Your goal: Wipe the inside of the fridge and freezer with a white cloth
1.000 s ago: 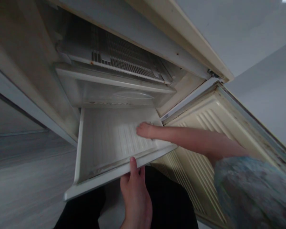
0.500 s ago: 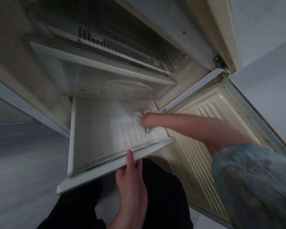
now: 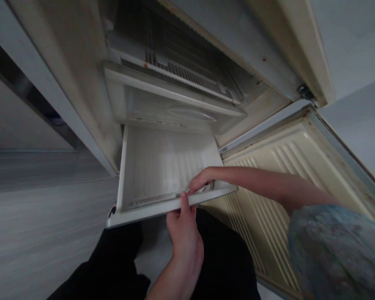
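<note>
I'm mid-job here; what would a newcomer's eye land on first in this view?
Probably the white drawer, pulled out mid-picture below a see-through drawer front. Next, the two hands at its front edge: the left hand gripping the rim from outside, the right hand just inside with a partly hidden pale cloth. Then the ribbed cream door, swung open at right.

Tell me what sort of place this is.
Seemingly at an open refrigerator or freezer, perhaps in a home, judging by the pulled-out white drawer, translucent drawer above it, and ribbed door swung open.
</note>
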A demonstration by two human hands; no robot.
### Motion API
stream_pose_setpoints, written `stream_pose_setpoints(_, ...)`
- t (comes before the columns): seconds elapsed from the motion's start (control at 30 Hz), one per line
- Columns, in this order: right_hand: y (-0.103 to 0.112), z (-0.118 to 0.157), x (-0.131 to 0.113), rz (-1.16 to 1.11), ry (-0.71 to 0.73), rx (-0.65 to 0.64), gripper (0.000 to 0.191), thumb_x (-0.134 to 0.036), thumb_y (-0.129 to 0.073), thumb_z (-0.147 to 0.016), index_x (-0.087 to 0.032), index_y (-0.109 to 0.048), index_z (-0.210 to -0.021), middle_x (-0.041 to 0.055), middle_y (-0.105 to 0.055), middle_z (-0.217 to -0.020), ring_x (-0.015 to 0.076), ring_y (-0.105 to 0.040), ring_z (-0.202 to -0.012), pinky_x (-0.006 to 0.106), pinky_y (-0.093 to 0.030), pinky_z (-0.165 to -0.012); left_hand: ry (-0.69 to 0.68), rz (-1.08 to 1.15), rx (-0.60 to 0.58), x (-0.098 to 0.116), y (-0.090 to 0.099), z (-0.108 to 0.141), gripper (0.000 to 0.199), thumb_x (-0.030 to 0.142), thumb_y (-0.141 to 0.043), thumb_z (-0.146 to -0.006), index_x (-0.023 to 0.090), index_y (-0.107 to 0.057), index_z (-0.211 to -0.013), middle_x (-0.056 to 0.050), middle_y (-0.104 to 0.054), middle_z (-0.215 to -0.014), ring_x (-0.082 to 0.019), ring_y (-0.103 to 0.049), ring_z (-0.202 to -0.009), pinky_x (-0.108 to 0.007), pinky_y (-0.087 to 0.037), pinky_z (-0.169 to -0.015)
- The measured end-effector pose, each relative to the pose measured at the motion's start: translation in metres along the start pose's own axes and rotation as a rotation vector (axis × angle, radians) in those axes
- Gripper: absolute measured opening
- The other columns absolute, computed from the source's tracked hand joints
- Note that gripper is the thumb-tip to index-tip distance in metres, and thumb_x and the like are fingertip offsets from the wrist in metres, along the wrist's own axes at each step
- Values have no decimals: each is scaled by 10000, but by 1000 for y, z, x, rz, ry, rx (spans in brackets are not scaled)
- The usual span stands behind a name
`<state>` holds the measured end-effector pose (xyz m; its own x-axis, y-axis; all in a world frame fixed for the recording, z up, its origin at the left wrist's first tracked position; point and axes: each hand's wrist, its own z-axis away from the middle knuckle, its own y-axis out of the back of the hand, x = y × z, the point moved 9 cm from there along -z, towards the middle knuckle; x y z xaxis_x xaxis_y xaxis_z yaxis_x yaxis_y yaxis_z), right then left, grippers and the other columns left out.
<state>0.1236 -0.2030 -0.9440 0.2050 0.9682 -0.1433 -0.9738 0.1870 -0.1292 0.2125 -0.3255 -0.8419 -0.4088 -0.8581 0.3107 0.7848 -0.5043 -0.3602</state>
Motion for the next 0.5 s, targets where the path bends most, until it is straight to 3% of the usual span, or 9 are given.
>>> stream_pose_setpoints(0.17, -20, -17, -100, -67, 361, -108, 196, -275, -611, -1029, -131, -730, -971, -7, -677, -866, 101, -614, -740, 206, -504, -727, -32, 42, -41, 2, -3, -1, 114, 173, -635, -999, 103, -703, -1057, -147, -745, -1203, -235, -705, -1161, -517, -457, -1205)
stream_pose_setpoints(0.3, -26, -9, -178, -96, 619, -44, 125, -191, -642, -1020, -104, -731, -1014, -15, -705, -912, 84, -626, -811, 169, -491, -786, 5, 62, -15, -2, -1, 0, 170, 165, -650, -988, 133, -700, -1148, -133, -711, -1316, -246, -673, -1235, -501, -455, -1210)
stream_pose_setpoints(0.4, -25, 0, -211, -67, 725, 33, 53, -113, -695, -963, -97, -738, -989, -22, -712, -903, 87, -635, -862, 154, -477, -805, 3, 75, -34, -2, -3, 0, 243, 106, -661, -965, 160, -688, -1201, -115, -684, -1380, -237, -650, -1278, -485, -446, -1220)
stream_pose_setpoints(0.5, -13, 8, -227, 29, 779, 104, 40, -60, -724, -905, -92, -738, -883, -32, -687, -789, 100, -616, -801, 171, -461, -762, -39, 72, -47, -1, -4, -1, 274, 77, -649, -963, 186, -681, -1212, -99, -698, -1356, -217, -657, -1263, -487, -431, -1228)
